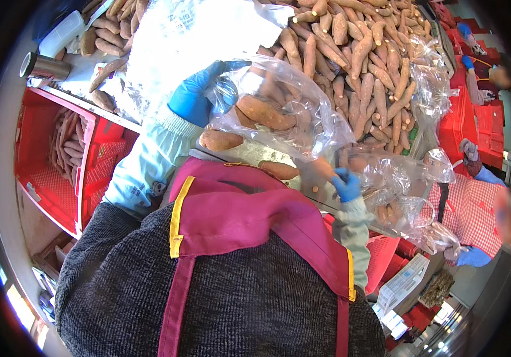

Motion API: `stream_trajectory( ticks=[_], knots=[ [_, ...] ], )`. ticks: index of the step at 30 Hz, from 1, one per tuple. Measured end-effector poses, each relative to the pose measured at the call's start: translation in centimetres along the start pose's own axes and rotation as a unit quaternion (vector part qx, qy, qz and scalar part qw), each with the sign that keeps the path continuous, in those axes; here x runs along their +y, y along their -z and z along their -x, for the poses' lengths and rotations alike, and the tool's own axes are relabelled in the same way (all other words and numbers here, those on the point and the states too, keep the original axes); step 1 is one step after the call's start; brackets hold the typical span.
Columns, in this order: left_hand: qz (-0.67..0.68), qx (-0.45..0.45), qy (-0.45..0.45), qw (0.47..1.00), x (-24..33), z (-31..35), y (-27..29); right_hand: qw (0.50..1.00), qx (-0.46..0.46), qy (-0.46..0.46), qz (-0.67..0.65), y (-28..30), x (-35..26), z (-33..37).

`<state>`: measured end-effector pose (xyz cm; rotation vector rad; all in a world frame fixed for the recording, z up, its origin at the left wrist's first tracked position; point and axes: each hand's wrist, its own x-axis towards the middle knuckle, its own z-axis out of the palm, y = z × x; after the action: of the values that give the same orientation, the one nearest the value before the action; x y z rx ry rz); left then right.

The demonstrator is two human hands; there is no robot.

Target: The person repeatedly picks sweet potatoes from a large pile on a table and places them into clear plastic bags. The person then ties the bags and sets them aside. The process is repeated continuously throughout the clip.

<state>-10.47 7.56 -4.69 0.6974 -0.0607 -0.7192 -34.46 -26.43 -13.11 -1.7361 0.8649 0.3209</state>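
1. Your left grip holds the bag.
2. Your right grip seems closed on a potato near the bag.
3. Bagging looks unfinished: a big pile lies loose beyond.

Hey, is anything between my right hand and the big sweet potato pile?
Yes, in this view: clear plastic lies between your right hand and the pile, spreading rightward from your left hand.

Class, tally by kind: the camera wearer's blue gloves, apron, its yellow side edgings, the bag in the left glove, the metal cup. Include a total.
Left glove and right glove, blue: 2
Maroon apron: 1
Yellow side edgings: 2
Clear bag: 1
Metal cup: 1
Total: 7
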Motion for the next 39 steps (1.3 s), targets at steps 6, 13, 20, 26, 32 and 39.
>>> stream_trajectory(
  ticks=[6, 13, 20, 26, 32, 39],
  knots=[
    [-0.03, 0.04, -0.002, 0.999, -0.8, -0.1, -1.2, 0.942, -0.001, 0.28, -0.185, 2.3, -6.9, 4.8],
    [-0.058, -0.008, -0.018, 0.998, -1.1, -0.2, -1.2, 0.895, 0.183, 0.406, 0.034, -6.9, -13.4, -1.0],
    [-0.077, -0.004, -0.038, 0.996, -1.3, 0.6, 0.2, 0.953, 0.106, 0.208, -0.195, -7.7, -10.6, -5.9],
    [-0.21, 0.012, -0.057, 0.976, 0.0, 1.0, -0.5, 0.928, 0.004, 0.09, -0.36, -5.2, -12.4, -1.9],
    [-0.314, 0.016, -0.203, 0.927, 4.6, 2.9, -2.3, 0.826, -0.129, 0.287, -0.467, -1.2, -17.9, 5.4],
    [-0.356, -0.009, -0.161, 0.92, 6.1, 3.0, -3.6, 0.86, -0.107, 0.256, -0.428, 0.8, -20.0, 5.7]
  ],
)
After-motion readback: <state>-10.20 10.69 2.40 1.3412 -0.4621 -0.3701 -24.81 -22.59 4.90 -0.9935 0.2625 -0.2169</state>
